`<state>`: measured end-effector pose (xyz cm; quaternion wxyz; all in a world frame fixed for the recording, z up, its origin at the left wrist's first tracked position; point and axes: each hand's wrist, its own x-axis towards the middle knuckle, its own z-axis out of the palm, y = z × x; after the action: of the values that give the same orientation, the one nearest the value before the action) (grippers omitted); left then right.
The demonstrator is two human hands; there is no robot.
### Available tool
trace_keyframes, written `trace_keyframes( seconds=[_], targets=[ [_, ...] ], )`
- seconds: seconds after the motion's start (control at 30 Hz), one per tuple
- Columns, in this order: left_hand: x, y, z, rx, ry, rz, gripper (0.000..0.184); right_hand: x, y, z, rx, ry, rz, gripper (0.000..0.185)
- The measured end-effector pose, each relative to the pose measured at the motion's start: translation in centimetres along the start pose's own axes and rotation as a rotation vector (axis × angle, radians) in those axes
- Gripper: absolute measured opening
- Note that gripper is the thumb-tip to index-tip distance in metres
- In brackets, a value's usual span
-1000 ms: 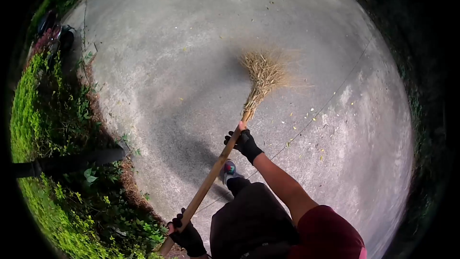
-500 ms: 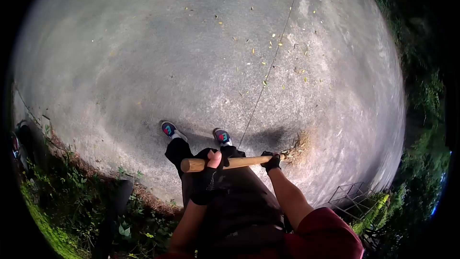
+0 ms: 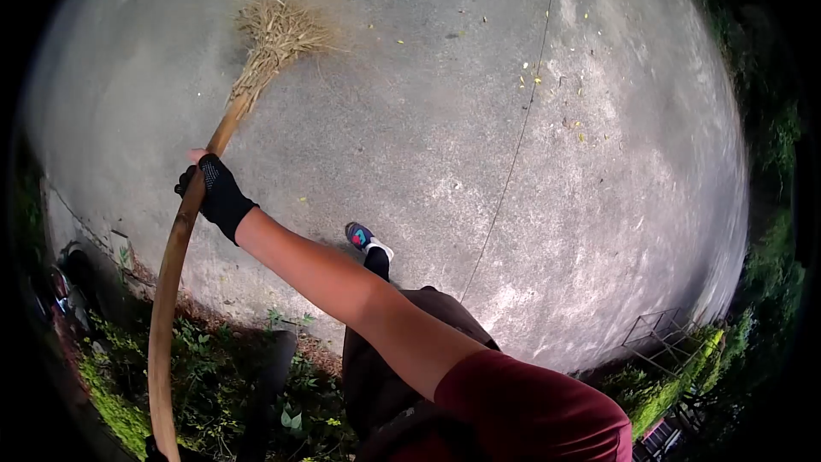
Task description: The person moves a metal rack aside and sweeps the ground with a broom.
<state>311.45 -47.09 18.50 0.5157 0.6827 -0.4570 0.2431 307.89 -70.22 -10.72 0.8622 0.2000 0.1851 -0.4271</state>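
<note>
A straw broom [image 3: 167, 299] with a long wooden handle slants up the left side of the view. Its bristle head [image 3: 278, 38] rests on the concrete at the upper left, slightly blurred at its right edge. My right hand [image 3: 218, 192], in a black fingerless glove, is wrapped round the handle a little below the bristles, with that arm stretched across my body. At the bottom edge, a dark bit of my gloved left hand [image 3: 156, 450] shows against the handle's near end; most of it is cut off.
Grey concrete ground [image 3: 410, 137] carries scattered yellow leaves [image 3: 537, 80], several to the right of a thin dark seam. One shoe [image 3: 359, 235] of mine is visible. Green plants [image 3: 214, 376] border the lower left. A metal frame [image 3: 663, 340] stands at the lower right.
The broom head has swung from the right side across to the upper left, my right hand moving with it. My left hand has dropped to the bottom left edge.
</note>
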Motion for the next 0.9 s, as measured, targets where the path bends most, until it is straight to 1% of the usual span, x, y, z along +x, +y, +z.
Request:
trace_keyframes(
  seconds=[0.07, 0.1, 0.13, 0.17, 0.2, 0.23, 0.27, 0.3, 0.33, 0.4, 0.43, 0.47, 0.5, 0.53, 0.57, 0.6, 0.63, 0.67, 0.7, 0.73, 0.77, 0.8, 0.83, 0.87, 0.9],
  targets=[
    [0.3, 3.9, 1.6, -0.413, 0.651, -0.383, 0.014, -4.9, -1.3, 4.5, -0.158, -0.092, -0.018, 0.032],
    [1.5, 0.1, -1.8, -0.815, 0.344, -0.339, 0.012, -5.8, -2.0, 4.3, -0.178, -0.119, -0.025, 0.033],
    [2.3, -0.2, -0.8, -0.507, 0.439, -0.275, 0.014, -6.4, -2.9, 3.0, -0.123, -0.097, -0.012, 0.034],
    [2.2, -1.6, 0.1, -0.467, 0.349, -0.328, 0.014, -9.0, -5.0, 2.0, -0.032, -0.017, -0.025, 0.032],
    [0.9, -3.3, 2.1, -0.58, 0.203, -0.455, 0.015, -11.3, -7.8, -0.3, -0.007, 0.06, -0.062, 0.031],
    [-0.8, -4.6, 5.0, -0.788, 0.024, -0.638, 0.017, -13.3, -10.9, -3.2, 0.168, 0.135, -0.087, 0.03],
    [-3.0, -4.8, 8.4, -1.03, -0.134, -0.825, 0.02, -15.4, -14.5, -6.6, 0.235, 0.202, -0.16, 0.031],
    [-5.6, -3.6, 12.4, -1.232, -0.269, -1.004, 0.023, -18.0, -18.7, -10.5, 0.269, 0.287, -0.253, 0.033],
    [-8.8, -1.2, 16.4, -1.364, -0.389, -1.158, 0.026, -21.0, -23.0, -14.7, 0.284, 0.382, -0.363, 0.034],
    [-15.9, 6.4, 23.3, -1.464, -0.616, -1.385, 0.034, -28.2, -32.2, -23.2, 0.206, 0.601, -0.619, 0.037],
    [-19.7, 11.3, 26.1, -1.456, -0.738, -1.45, 0.037, -32.1, -36.3, -27.2, 0.156, 0.686, -0.727, 0.039],
    [-23.6, 16.3, 28.5, -1.3, -0.926, -1.401, 0.033, -36.0, -39.9, -31.2, 0.176, 0.685, -0.798, 0.041],
    [-26.9, 21.0, 30.1, -1.297, -1.025, -1.423, 0.026, -38.9, -42.3, -31.8, 0.406, 0.481, -0.768, 0.046],
    [-30.8, 23.7, 30.8, -1.112, -1.087, -1.394, 0.023, -41.9, -44.8, -34.9, 0.44, 0.3, -0.696, 0.046],
    [-30.9, 27.7, 32.3, -1.048, -1.219, -1.321, 0.022, -44.5, -47.6, -39.9, 0.479, 0.612, -0.712, 0.041],
    [-30.0, 30.8, 33.4, -0.972, -1.36, -1.253, 0.022, -44.9, -48.9, -38.5, 0.509, 0.933, -0.659, 0.037],
    [-29.4, 32.1, 34.9, -0.937, -1.377, -1.213, 0.027, -43.8, -49.0, -36.7, 0.348, 1.033, -0.59, 0.033],
    [-30.2, 30.7, 36.1, -0.932, -1.335, -1.228, 0.027, -40.5, -49.0, -34.6, 0.275, 1.057, -0.552, 0.033],
    [-26.6, 29.7, 37.2, -0.932, -1.22, -1.255, 0.025, -37.1, -49.0, -32.3, 0.202, 1.08, -0.513, 0.033],
    [-23.5, 27.6, 37.7, -0.987, -1.042, -1.217, 0.022, -31.5, -47.7, -32.1, 0.209, 0.929, -0.486, 0.037],
    [-17.9, 26.5, 37.2, -1.08, -0.796, -1.281, 0.024, -26.0, -46.5, -31.7, 0.209, 0.781, -0.451, 0.042],
    [-12.7, 21.1, 34.4, -1.383, -0.777, -1.231, 0.014, -22.0, -44.4, -24.0, 0.309, 0.753, -0.387, 0.037],
    [-9.6, 21.5, 31.0, -1.213, -0.591, -0.879, 0.011, -18.1, -42.3, -15.3, 0.411, 0.73, -0.322, 0.033],
    [-6.4, 21.9, 27.6, -0.793, -0.36, -0.532, 0.011, -14.2, -40.2, -6.4, 0.513, 0.712, -0.256, 0.031],
    [-3.3, 22.2, 24.2, -0.39, -0.105, -0.358, 0.012, -10.7, -38.7, -3.1, 0.472, 0.511, -0.233, 0.028]
  ],
)
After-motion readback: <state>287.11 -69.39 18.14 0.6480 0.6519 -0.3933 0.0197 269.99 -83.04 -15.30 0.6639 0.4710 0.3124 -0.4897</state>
